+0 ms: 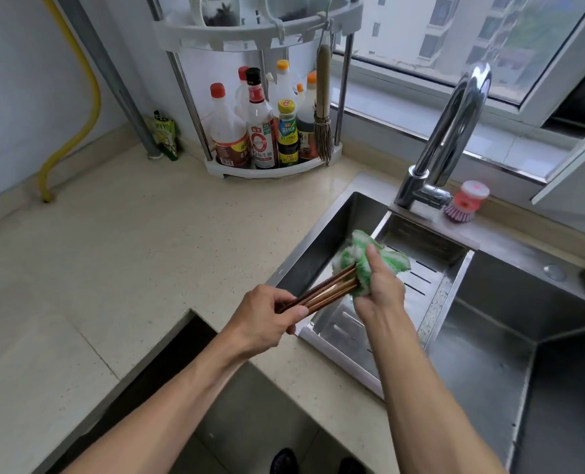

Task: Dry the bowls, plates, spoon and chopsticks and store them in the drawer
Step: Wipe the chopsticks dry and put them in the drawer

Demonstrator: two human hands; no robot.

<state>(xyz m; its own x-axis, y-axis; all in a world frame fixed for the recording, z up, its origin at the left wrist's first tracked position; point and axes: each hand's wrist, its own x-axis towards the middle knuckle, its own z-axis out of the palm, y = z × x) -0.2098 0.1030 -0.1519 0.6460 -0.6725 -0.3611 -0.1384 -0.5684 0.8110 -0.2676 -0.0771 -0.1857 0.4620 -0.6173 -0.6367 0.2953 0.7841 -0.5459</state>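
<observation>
My left hand (267,319) grips one end of a bundle of brown chopsticks (322,290) above the sink's left edge. Their other end is wrapped in a green and white cloth (363,258), which my right hand (380,289) squeezes around them. Both hands hover over the steel drain tray (431,268) set in the sink (489,354). No bowls, plates or spoon are in view, and no drawer can be made out.
A corner rack (274,165) with several sauce bottles and a hanging brush stands at the back of the beige counter (130,251). The tap (452,131) arches over the sink, with a pink dish brush (465,203) beside it. A dark gap (168,364) opens below the counter edge.
</observation>
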